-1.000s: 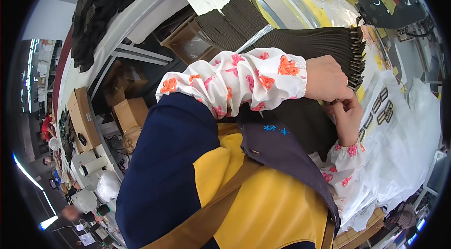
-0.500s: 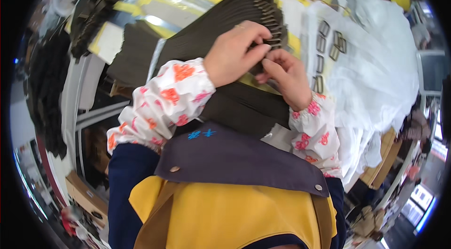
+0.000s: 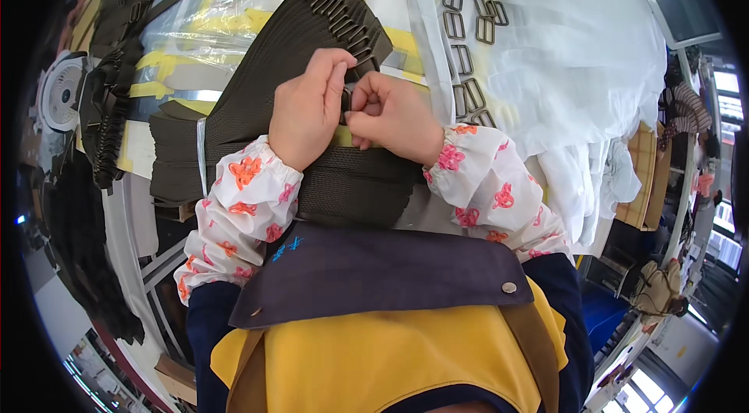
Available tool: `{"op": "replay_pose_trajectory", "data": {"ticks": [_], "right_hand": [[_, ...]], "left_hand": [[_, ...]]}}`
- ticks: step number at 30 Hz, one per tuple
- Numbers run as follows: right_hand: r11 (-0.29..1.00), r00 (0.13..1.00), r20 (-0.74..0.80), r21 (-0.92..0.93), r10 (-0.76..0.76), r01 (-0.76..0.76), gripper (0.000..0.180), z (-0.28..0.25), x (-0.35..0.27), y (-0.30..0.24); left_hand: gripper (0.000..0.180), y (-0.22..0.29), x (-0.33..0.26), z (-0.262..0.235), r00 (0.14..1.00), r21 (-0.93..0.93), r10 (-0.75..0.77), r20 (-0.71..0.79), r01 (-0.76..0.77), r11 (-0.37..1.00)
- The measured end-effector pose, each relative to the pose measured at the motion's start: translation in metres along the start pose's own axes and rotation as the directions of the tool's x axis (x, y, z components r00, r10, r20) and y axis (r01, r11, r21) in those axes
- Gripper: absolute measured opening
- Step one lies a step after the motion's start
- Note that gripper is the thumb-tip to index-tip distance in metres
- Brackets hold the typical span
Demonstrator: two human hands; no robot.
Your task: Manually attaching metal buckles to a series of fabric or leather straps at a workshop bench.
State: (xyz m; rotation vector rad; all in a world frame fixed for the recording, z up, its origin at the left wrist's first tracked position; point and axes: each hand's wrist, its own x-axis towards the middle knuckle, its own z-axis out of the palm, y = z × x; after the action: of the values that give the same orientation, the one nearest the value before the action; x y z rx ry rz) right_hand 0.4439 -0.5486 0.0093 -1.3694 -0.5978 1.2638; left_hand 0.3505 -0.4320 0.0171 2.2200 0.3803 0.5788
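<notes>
A thick fan of dark olive webbing straps (image 3: 269,62) lies on the table, with a row of metal slide buckles (image 3: 335,11) along its far ends. My left hand (image 3: 312,105) is closed at the near edge of this row, thumb against fingers. Beside it, my right hand (image 3: 394,116) pinches with thumb and forefinger. A small dark piece (image 3: 346,99), which looks like a strap end, shows between the two hands; the fingers mostly cover it. More straps (image 3: 355,187) lie stacked under my wrists. A pale band (image 3: 201,155) wraps the bundle on the left.
Several loose slide buckles (image 3: 462,58) lie on white cloth (image 3: 562,62) to the right. Other dark straps with buckles (image 3: 109,109) hang at the left table edge, near a white fan (image 3: 62,92). Clear plastic sheet and yellow tape (image 3: 226,19) cover the far tabletop.
The view has turned, so the bundle and buckles appear further left. Both hands stay close together by the buckled ends, and a dark piece now shows between them.
</notes>
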Motion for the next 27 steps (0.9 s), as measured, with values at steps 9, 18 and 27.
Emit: {"op": "replay_pose_trajectory", "data": {"ticks": [9, 18, 27], "right_hand": [[0.964, 0.994, 0.087, 0.263, -0.059, 0.034, 0.012, -0.005, 0.011, 0.000], [0.714, 0.850, -0.101, -0.598, -0.517, 0.363, 0.012, -0.056, 0.015, -0.022], [-0.286, 0.855, 0.148, -0.958, -0.497, 0.000, 0.027, -0.167, 0.015, -0.021]], "left_hand": [[0.011, -0.010, -0.007, -0.010, 0.993, -0.309, -0.068, 0.100, 0.096, 0.946], [0.014, -0.002, 0.000, -0.025, 0.849, -0.365, -0.125, 0.514, 0.348, 0.864], [0.033, -0.025, 0.028, -0.006, 0.938, 0.309, 0.317, 0.139, -0.346, 0.886]]}}
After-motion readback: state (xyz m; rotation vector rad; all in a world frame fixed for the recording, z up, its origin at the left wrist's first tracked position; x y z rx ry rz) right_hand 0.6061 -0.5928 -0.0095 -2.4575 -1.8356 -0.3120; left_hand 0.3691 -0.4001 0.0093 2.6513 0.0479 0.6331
